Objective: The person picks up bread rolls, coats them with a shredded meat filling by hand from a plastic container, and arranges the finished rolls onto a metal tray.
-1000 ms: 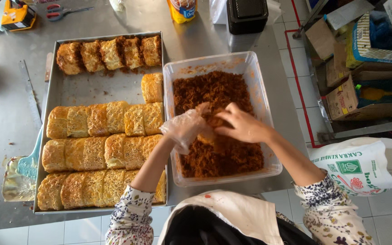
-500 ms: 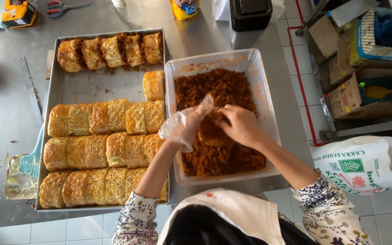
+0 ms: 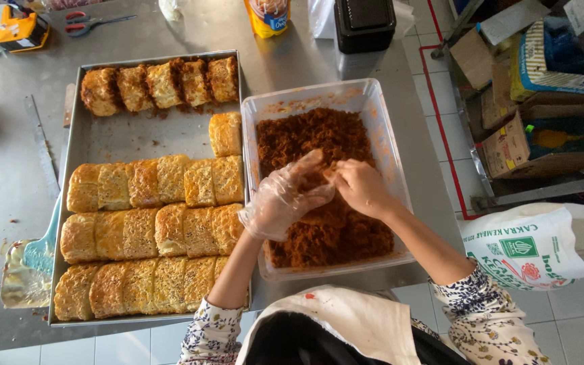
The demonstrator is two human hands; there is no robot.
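Your gloved left hand and bare right hand meet over the clear tub of brown floss, fingers pinched on a roll between them. Coating looks underway; next calls for setting it on the tray.

A brushed steel desk is filling most of the view, catching soft, even light. White floor tiles with a red line are showing on the right, where cardboard boxes are sitting on what looks like a low rack.
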